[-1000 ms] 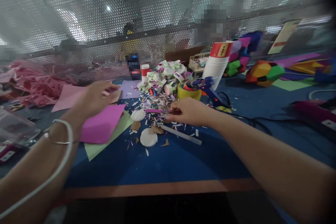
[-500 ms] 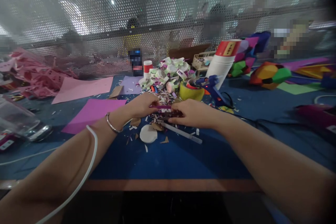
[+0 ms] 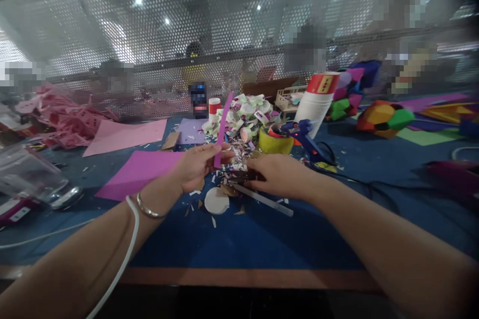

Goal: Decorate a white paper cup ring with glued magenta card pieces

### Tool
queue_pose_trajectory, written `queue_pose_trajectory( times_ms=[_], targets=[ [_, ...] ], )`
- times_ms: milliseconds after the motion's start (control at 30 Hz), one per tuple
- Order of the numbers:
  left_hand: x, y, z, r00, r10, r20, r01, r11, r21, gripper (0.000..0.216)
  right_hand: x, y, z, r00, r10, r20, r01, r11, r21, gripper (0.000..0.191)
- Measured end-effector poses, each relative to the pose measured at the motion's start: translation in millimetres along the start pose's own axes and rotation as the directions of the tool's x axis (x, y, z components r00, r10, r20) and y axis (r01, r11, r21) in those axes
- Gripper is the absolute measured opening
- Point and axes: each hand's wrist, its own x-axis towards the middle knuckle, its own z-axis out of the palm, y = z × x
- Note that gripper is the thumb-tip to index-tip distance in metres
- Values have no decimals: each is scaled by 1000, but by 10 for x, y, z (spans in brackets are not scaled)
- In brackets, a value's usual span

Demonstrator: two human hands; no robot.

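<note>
My left hand (image 3: 198, 162) is closed on a purple paper strip (image 3: 223, 129), which stands up between thumb and fingers. My right hand (image 3: 280, 174) is low over the table with thumb and fingers apart, next to a dark object (image 3: 239, 177) I cannot make out. Below it lies a translucent glue stick (image 3: 265, 200), pointing to the lower right. A white paper disc (image 3: 217, 201) lies flat between my wrists among paper scraps. Behind my hands rises a pile of pale green and white paper pieces (image 3: 249, 109).
A blue glue gun (image 3: 305, 137) rests by a yellow-green bowl (image 3: 276, 145). White paper cups (image 3: 316, 104) stand stacked behind. Purple sheet (image 3: 138, 172), pink sheet (image 3: 125, 134) and clear container (image 3: 33, 177) are on the left. A coloured paper ball (image 3: 385, 117) sits right.
My left hand has drawn the purple strip away from my right hand and turned it upright. My right hand has let go of the strip and stays near the scraps.
</note>
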Motion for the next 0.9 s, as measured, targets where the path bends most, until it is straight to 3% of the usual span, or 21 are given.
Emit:
queue_pose_trajectory(
  times_ms=[133,233,367,500,633,733,900],
  targets=[
    [-97,-38,112,997,64,-37,-68,993,-98,19,-49,-98,-79,999,32,-44,-36,996,-76,27],
    [-144,-17,163,992,100,-75,-109,987,-121,19,-84,-189,-149,986,25,-163,-52,985,-166,25],
    [-196,-40,236,990,113,-89,-125,983,-135,18,-87,-296,-143,899,-154,-409,59,970,-235,31],
    [-272,-113,332,990,134,42,-123,974,-191,17,-60,-328,-55,810,-337,-480,223,934,-279,28],
    [-289,-141,346,995,62,80,-42,973,-227,18,-59,-314,-11,765,-362,-533,296,932,-209,24],
    [-214,-113,266,999,22,30,-16,979,-202,17,-73,-337,-13,774,-378,-508,369,921,-123,28],
    [1,-34,35,982,166,-89,-166,986,6,18,-77,-392,-23,771,-375,-515,478,875,78,26]
  ],
)
